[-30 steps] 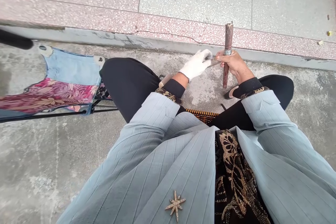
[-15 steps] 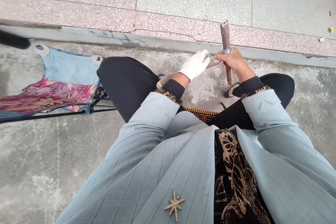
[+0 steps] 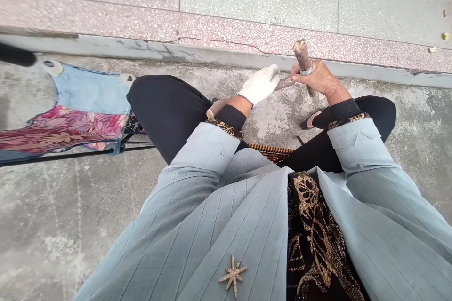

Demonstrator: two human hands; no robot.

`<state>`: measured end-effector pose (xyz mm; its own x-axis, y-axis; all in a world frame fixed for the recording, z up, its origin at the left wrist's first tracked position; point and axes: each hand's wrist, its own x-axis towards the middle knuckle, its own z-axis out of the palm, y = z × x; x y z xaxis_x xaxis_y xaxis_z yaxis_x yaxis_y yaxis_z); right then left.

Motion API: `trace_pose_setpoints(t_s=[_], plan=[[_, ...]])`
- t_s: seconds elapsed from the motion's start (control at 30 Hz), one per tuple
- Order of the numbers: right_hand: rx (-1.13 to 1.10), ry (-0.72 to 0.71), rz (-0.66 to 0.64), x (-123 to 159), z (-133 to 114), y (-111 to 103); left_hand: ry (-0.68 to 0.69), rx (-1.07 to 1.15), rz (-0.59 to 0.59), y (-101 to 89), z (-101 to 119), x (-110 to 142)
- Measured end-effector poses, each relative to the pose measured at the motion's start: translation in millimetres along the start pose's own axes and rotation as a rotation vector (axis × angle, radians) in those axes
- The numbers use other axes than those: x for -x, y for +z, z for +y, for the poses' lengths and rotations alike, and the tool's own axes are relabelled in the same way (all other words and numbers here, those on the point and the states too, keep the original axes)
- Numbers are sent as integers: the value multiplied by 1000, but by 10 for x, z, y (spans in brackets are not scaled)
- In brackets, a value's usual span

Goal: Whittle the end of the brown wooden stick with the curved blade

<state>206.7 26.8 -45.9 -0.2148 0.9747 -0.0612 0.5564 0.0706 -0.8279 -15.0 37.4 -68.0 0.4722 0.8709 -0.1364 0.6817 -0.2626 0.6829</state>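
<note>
My left hand (image 3: 260, 86) wears a white glove and is closed around a light brown wooden stick (image 3: 285, 83). That stick's rounded pale end (image 3: 216, 109) shows behind my left wrist. In my bare right hand (image 3: 323, 79) is a thicker dark brown stick (image 3: 301, 52) with a rough, broken-looking top. A pale binding, like wire or cord, circles it beside my thumb. Its top leans left, and its lower end shows below my fingers. My right thumb and fingertips are at the light stick's right end; whether they pinch it I cannot tell.
On the left stands a folding seat (image 3: 90, 89) of blue and pink flowered fabric on a dark frame. A raised tiled step (image 3: 219, 40) runs across beyond my hands. Under me is a woven seat edge (image 3: 270, 153). Small yellowish bits (image 3: 446, 36) lie far right.
The dark stick has tipped in my right hand: its top is lower and slightly left, and less of its lower end shows. My left hand has barely moved.
</note>
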Motion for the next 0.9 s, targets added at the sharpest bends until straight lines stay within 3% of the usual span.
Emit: trace_pose_setpoints(t_s=[0.23, 0.4, 0.53, 0.77, 0.9], plan=[[-156, 139, 74, -31, 86, -36, -40, 5, 37, -70, 54, 49], [-100, 114, 94, -5, 31, 16, -108, -1, 74, -72, 46, 45], [-24, 99, 138, 5, -3, 145, -156, 45, 122, -76, 19, 17], [37, 58, 319, -89, 252, 497, -183, 122, 156, -57, -3, -30], [56, 52, 346, -90, 270, 583, -197, 153, 173, -31, -29, -53]])
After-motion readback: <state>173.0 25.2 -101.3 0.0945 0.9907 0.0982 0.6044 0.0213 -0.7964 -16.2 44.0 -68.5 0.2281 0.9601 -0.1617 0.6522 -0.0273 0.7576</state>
